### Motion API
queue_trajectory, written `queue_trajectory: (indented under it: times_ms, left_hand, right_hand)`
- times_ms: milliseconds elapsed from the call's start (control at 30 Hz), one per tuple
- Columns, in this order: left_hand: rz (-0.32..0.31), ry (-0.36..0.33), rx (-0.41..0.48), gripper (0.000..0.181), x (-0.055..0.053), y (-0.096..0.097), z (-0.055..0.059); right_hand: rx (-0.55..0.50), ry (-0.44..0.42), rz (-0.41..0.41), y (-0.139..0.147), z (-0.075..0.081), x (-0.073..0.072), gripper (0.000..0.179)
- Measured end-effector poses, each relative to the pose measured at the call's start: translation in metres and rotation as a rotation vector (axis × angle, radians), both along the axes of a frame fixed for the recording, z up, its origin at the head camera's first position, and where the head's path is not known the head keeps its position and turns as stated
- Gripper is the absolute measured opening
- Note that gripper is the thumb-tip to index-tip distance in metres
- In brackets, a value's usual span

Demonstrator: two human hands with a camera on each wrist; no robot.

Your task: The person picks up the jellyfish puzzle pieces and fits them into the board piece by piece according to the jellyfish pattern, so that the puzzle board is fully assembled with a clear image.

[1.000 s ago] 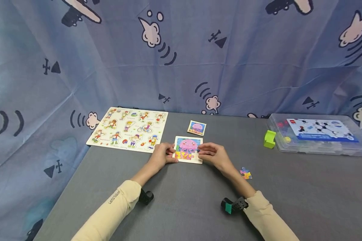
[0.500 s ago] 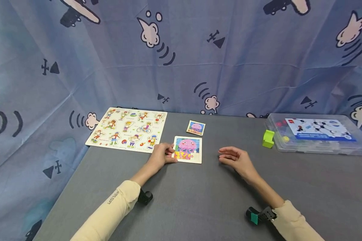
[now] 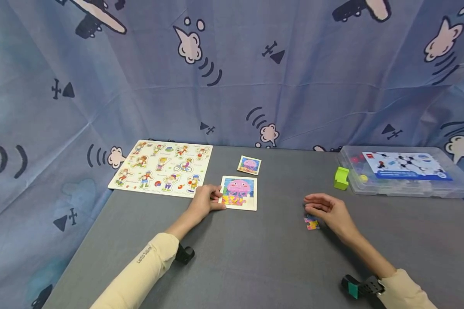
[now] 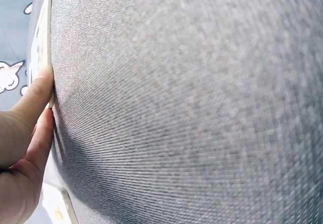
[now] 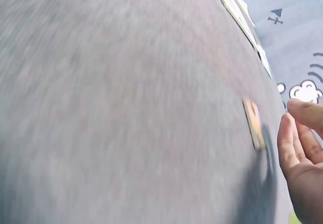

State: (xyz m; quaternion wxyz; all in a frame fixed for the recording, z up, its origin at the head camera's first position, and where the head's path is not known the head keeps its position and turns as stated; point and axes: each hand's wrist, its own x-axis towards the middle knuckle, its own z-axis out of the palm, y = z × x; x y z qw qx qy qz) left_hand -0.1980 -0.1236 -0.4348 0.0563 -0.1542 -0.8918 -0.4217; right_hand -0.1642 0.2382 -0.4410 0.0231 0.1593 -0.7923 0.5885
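Note:
My left hand (image 3: 204,201) pinches the left edge of a small jigsaw puzzle tray (image 3: 251,205) with a pink jellyfish picture. A bare gap shows at the tray's lower right. In the left wrist view, the thumb and a finger meet at the edge of the tray (image 4: 49,37). On the right, a loose jigsaw piece (image 3: 312,224), yellow, pink and blue, lies on the table. Just above and beyond it hovers my right hand (image 3: 334,216), fingers loosely bent. The right wrist view has the piece (image 5: 254,124) apart from the fingertips, with nothing held.
Behind the tray lies a small jellyfish picture card (image 3: 249,165). A board of sports figures (image 3: 162,167) is at the back left. A clear plastic box (image 3: 410,189) with a blue-and-white label stands at the back right, beside a lime green block (image 3: 341,178). A patterned curtain (image 3: 232,73) hangs behind.
My right hand has left the puzzle tray and moved right to the loose piece. My left hand has kept its grip on the tray's left edge.

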Motion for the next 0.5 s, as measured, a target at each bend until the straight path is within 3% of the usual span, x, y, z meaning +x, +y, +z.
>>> queue_trajectory:
  times_ms: [300, 500]
  left_hand:
    - [-0.016, 0.006, 0.012, 0.029, -0.001, -0.002, -0.002]
    - [-0.019, 0.008, 0.010, 0.030, -0.001, -0.001, 0.000]
  right_hand:
    - [0.102, 0.048, 0.004, 0.023, 0.000, 0.009, 0.029]
    - [0.175, 0.029, 0.069, 0.032, -0.003, 0.013, 0.031]
